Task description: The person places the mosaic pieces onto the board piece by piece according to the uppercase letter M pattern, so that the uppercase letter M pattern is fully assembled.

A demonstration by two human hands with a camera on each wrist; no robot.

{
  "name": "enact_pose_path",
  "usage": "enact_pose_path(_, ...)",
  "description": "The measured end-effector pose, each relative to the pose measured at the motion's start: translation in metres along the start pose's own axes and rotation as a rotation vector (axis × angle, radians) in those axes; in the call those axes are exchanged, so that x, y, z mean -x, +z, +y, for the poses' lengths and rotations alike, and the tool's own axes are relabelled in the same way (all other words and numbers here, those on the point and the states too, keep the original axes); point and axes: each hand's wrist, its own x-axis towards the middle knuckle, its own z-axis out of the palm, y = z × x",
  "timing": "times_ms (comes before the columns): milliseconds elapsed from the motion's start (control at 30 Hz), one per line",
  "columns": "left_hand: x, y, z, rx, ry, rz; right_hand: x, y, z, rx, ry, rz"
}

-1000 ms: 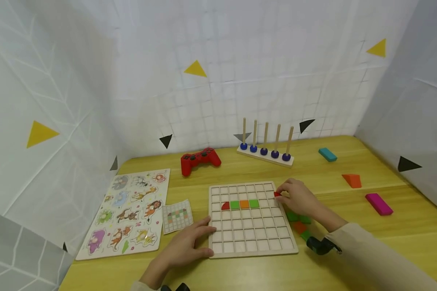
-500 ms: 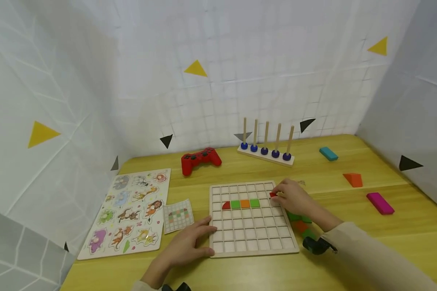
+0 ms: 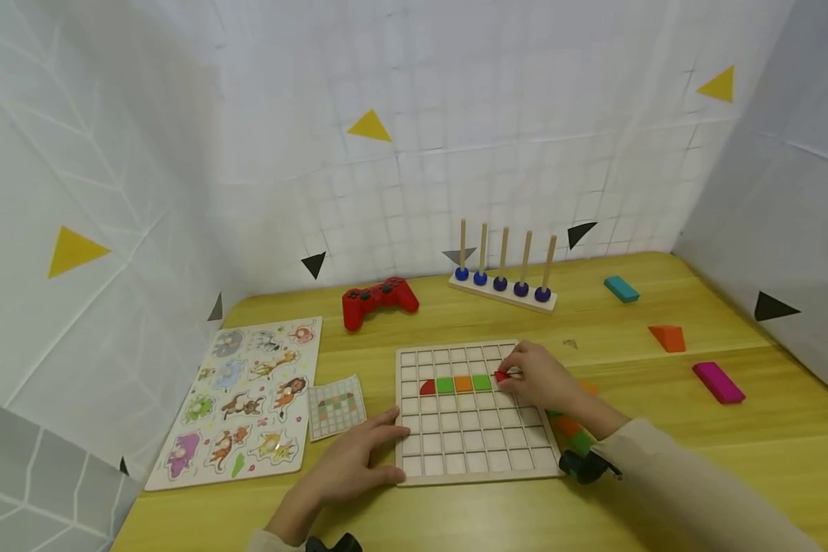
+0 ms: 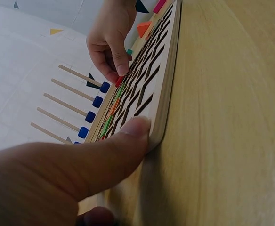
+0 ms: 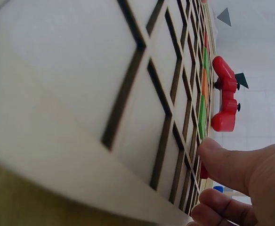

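A wooden grid board (image 3: 474, 442) lies on the table in the head view. One row holds a red rounded tile (image 3: 428, 387), a green tile (image 3: 445, 386), an orange tile (image 3: 463, 383) and another green tile (image 3: 481, 382). My right hand (image 3: 541, 377) pinches a small red tile (image 3: 501, 376) at the cell right of that last green one; fingers partly hide it. At the board's left edge rests my left hand (image 3: 355, 458), fingers extended; in the left wrist view its thumb (image 4: 128, 136) touches the rim.
Loose green and orange tiles (image 3: 570, 427) lie partly under my right forearm. Left are a small pattern card (image 3: 336, 408) and an animal puzzle (image 3: 248, 399). Behind stand a red game controller (image 3: 379, 300) and a bead rack (image 3: 502, 291). Blocks, including a magenta block (image 3: 718, 382), lie right.
My right hand has carried the red tile leftward from the board's right edge to beside the row's end green tile. The left hand has stayed at the board's left edge.
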Motion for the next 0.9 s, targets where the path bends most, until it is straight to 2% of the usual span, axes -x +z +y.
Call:
enact_pose_path(200,0.0011,0.0015,-0.0002,0.009,-0.007,-0.004,0.0005,0.0015,-0.0036,0.008,-0.009,0.008)
enact_pose_path(433,-0.0001,-0.0004,0.0004,0.005,0.008,0.004,0.0030,-0.0027,0.0015,0.020,-0.021,0.056)
enact_pose_path(767,0.0005,-0.0034,0.0008,0.008,0.012,0.012,0.0009,-0.0017,0.0043,0.027,-0.017,0.016)
enact_pose_path(900,0.0005,-0.0015,0.0004,0.008,0.016,0.009,0.0020,0.0010,0.0042,0.040,-0.034,0.034)
